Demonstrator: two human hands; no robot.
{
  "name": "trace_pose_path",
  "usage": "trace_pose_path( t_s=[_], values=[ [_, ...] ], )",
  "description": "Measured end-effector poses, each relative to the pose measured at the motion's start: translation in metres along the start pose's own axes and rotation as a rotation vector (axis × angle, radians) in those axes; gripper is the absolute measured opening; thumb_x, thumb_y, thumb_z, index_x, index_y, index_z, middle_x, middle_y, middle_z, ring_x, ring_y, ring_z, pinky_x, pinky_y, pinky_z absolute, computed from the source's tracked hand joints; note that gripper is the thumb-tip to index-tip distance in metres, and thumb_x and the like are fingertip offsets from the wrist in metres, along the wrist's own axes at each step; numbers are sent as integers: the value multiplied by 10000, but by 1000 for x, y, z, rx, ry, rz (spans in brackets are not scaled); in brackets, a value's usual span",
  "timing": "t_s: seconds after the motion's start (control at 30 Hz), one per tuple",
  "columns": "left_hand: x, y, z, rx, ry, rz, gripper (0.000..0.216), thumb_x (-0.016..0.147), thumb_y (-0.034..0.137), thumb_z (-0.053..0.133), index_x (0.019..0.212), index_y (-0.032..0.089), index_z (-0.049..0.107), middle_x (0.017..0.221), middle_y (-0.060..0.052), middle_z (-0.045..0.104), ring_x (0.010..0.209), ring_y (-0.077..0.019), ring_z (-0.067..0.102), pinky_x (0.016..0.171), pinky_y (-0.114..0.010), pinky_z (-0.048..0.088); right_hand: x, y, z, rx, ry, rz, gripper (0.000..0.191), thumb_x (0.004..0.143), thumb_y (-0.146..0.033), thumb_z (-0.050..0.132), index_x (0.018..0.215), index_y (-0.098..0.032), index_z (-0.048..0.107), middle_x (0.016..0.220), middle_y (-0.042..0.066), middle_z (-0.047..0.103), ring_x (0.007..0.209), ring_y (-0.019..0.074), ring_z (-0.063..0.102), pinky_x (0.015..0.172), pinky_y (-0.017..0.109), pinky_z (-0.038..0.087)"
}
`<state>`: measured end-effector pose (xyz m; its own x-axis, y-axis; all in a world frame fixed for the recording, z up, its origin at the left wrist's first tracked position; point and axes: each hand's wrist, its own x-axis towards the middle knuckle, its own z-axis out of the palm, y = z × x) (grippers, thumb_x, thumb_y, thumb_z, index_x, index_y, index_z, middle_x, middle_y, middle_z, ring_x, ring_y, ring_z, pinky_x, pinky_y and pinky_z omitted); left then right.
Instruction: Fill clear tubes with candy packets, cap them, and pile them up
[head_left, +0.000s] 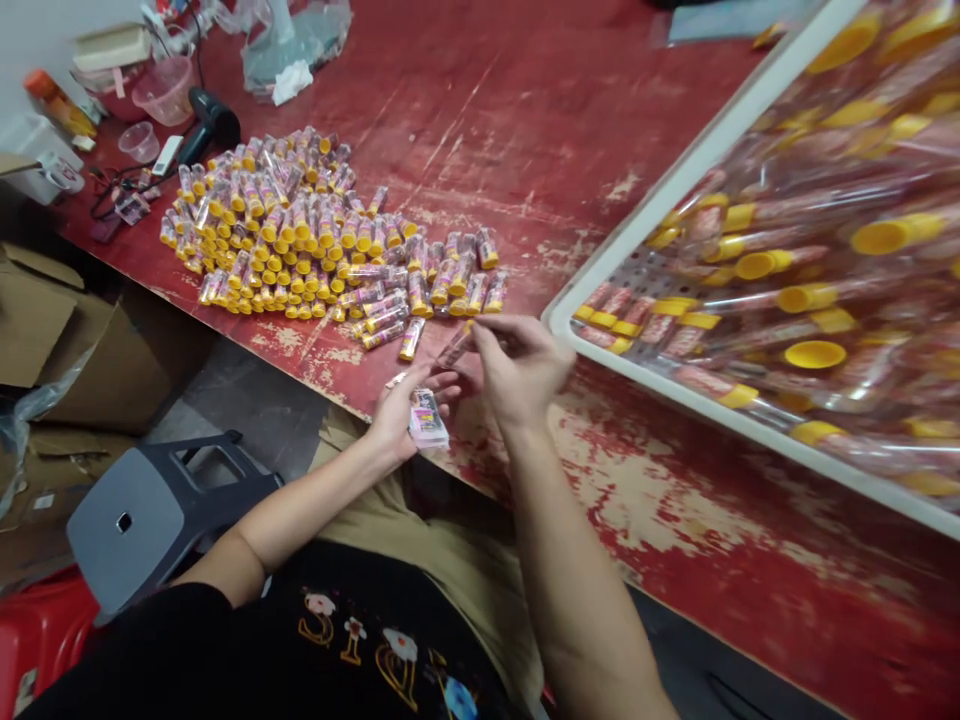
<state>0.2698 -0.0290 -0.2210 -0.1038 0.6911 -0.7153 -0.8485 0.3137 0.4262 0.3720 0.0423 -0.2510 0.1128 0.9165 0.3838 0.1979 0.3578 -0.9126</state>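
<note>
My left hand (401,405) rests at the near edge of the worn red table (525,130) and is closed on a small stack of printed labels (427,418). My right hand (521,365) is just to its right, fingers pinched on a small clear tube (454,348) held above the table. Beyond both hands lies a big pile of yellow-capped labelled tubes (300,235). On the right, a white-rimmed tray (637,235) holds several more yellow-capped tubes.
A grey plastic stool (157,505) stands by my left knee, with cardboard boxes (52,330) further left. At the table's far left corner sit a black hair dryer (210,122), plastic cups (161,90) and a plastic bag (296,45).
</note>
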Motion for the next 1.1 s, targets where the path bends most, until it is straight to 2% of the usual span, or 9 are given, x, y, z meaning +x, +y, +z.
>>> trace_pose_path(
  t_s=[0.1,0.27,0.37,0.43,0.6,0.73,0.83,0.97,1.1],
  values=[
    [12,6,0,16,48,37,147,1015,132,571,1122,128,672,875,-68,788,649,-121,725,563,-193,509,36,27,21,-94,-171,33,191,868,-315,659,927,-173,772,925,83,769,794,205,720,780,368,612],
    [13,6,-9,47,38,16,69,991,109,600,995,116,669,831,-72,781,630,-135,721,577,-217,512,40,44,13,-432,-169,102,201,895,-366,601,867,-185,684,867,125,736,815,275,693,901,508,574],
    [6,1,-16,71,36,-5,97,988,111,595,1046,112,673,888,-104,802,663,-152,744,601,-226,522,30,41,13,-548,-192,205,326,794,-483,760,867,-209,600,762,99,699,797,308,678,912,565,556],
    [3,-3,-21,114,20,6,155,984,125,608,1128,111,663,937,-123,811,708,-172,766,611,-228,531,24,38,14,-556,-211,266,445,686,-460,851,935,-212,577,748,67,689,807,312,682,913,567,560],
    [0,-12,-27,223,-15,93,277,950,178,687,1213,113,629,1057,-146,808,735,-190,777,560,-230,547,6,30,-3,-187,-255,393,494,691,-417,811,1079,-217,579,783,8,671,727,221,674,762,409,599],
    [-3,-18,-27,271,-119,171,441,870,305,818,1259,159,672,1190,-126,785,750,-174,772,551,-224,575,-19,8,-30,139,-305,333,577,759,-439,828,1255,-262,591,885,15,704,781,192,700,699,328,606],
    [-7,-23,-26,309,-206,224,521,739,370,927,1192,180,753,1184,-103,786,795,-176,765,579,-226,592,-33,-12,-46,209,-337,280,566,815,-419,832,1323,-296,614,998,36,738,887,196,728,770,331,631],
    [-13,-29,-26,324,-212,257,526,604,393,997,1023,147,794,995,-71,792,740,-160,721,573,-248,593,-44,-23,-60,221,-373,239,485,857,-404,815,1307,-292,676,1116,53,754,964,190,735,828,323,628],
    [-15,-28,-25,274,-191,222,422,656,280,973,1000,136,775,950,-53,780,704,-149,712,567,-244,575,-41,-14,-63,201,-426,209,482,864,-403,812,1313,-288,680,1115,52,750,946,186,733,823,319,620]
  ],
)
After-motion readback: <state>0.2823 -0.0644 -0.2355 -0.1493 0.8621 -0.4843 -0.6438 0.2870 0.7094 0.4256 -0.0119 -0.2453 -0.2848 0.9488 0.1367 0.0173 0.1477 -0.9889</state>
